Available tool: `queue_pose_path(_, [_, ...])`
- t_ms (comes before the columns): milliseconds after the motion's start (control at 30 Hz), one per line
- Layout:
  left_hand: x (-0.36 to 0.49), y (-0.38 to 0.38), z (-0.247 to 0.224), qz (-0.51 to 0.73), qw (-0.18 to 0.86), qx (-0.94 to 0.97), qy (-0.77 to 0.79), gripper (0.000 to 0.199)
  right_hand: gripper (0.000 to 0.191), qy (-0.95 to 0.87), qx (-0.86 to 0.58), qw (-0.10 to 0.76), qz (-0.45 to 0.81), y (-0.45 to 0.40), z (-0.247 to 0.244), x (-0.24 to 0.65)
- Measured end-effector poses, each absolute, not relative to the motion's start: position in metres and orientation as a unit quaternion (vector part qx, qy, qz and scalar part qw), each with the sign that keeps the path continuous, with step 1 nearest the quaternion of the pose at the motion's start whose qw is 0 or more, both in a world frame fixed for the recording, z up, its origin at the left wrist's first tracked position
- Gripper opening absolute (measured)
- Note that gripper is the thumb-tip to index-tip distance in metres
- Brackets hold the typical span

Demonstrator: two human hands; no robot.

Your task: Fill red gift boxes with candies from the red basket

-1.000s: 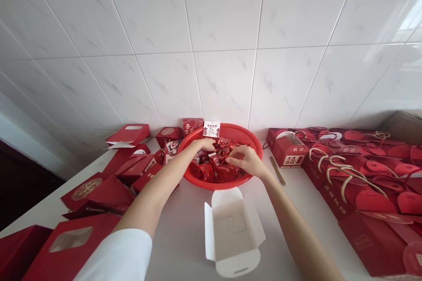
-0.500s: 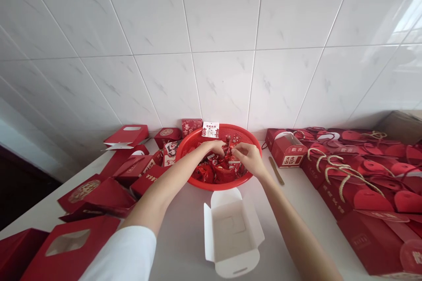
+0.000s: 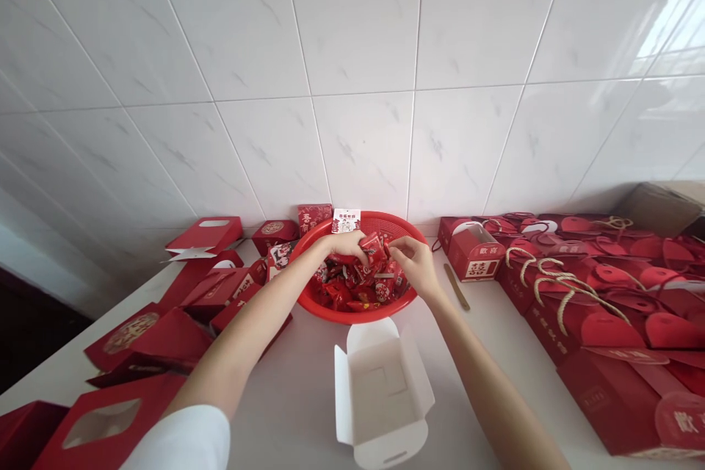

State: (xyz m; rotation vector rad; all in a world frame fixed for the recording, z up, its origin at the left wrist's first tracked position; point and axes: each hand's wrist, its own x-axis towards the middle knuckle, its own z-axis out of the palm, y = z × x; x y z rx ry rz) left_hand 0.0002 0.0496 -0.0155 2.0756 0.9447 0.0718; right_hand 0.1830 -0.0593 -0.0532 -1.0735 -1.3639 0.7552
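A red plastic basket (image 3: 352,317) full of red wrapped candies (image 3: 337,294) stands against the tiled wall. Over it, my left hand (image 3: 348,244) is closed around a shiny red candy packet (image 3: 373,252). Beside that packet, my right hand (image 3: 414,261) pinches a small red wrapped candy (image 3: 386,244) between thumb and fingertips; its shape is partly hidden. In front of the basket lies an open cardboard box (image 3: 380,385), white inside, its flaps spread outward. A white printed card (image 3: 346,221) leans at the basket's back rim.
Red gift boxes (image 3: 220,286) lie in a loose pile on the left. Rows of closed red boxes (image 3: 600,382) with cord handles fill the right side. A flat brown stick (image 3: 457,286) rests right of the basket, near a red windowed box (image 3: 478,251).
My left hand has lifted a red candy packet up from the pile, so it now shows between my hands. My right hand stays in its pinch. The whole view has shifted slightly.
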Motion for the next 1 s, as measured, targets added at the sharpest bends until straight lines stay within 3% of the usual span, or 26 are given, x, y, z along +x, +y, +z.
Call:
queue_pose_path(100, [-0.008,0.040,-0.003,0.064,0.489,0.800,0.342,0.030,0.017,-0.590,-0.461,0.584,0.314,-0.058,-0.055,0.183])
queue_pose_path(233, [-0.012,0.027,0.007,0.081,0.473,0.814,0.327,0.031,0.026,-0.608,-0.451,0.566,0.327,-0.058,-0.056,0.183])
queue_pose_path(500, [-0.010,0.014,0.004,0.160,0.464,0.807,0.330,0.054,0.035,-0.636,-0.438,0.530,0.351,-0.060,-0.054,0.183])
queue_pose_path(1000, [-0.008,0.005,-0.009,0.309,0.509,0.717,0.361,0.055,0.036,-0.628,-0.435,0.526,0.374,-0.060,-0.053,0.185])
